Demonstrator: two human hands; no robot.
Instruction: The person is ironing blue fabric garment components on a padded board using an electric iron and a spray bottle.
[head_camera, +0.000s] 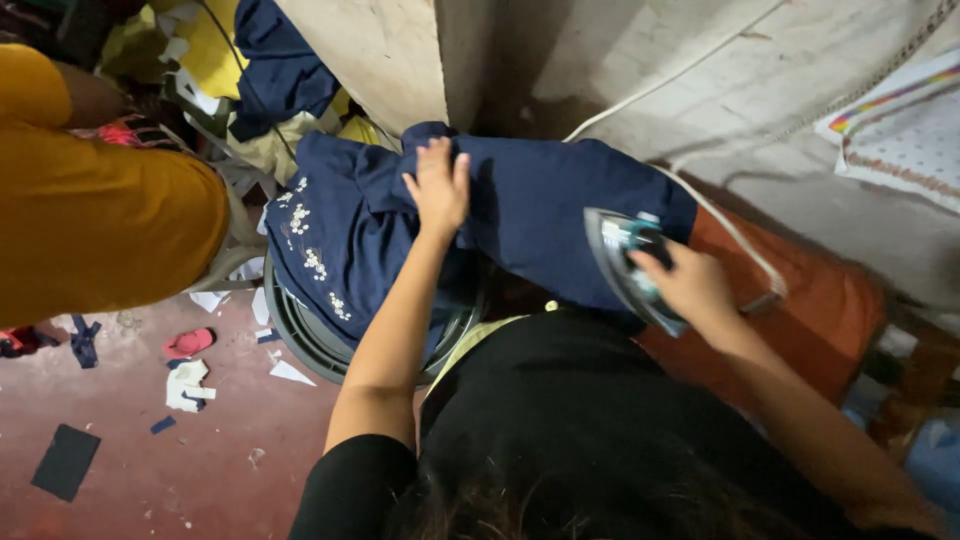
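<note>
Across the orange board's (830, 300) left end, a navy garment (540, 215) is spread, pinned flat by the left hand (438, 188) with fingers splayed; smoothing ahead seems wise. An iron (625, 265) is gripped in the right hand's (690, 285) closed fingers.

Person in yellow (90, 200) at left; fabric scraps (187, 385) on red floor (150, 470); patterned cloth (900, 130) at right.

Black short-sleeved top (600, 400), sleeve ending above the elbow, bare forearms, left hand (438, 188) and right hand (690, 285) both without rings or watch, dark hair (520, 505) at the bottom edge
</note>
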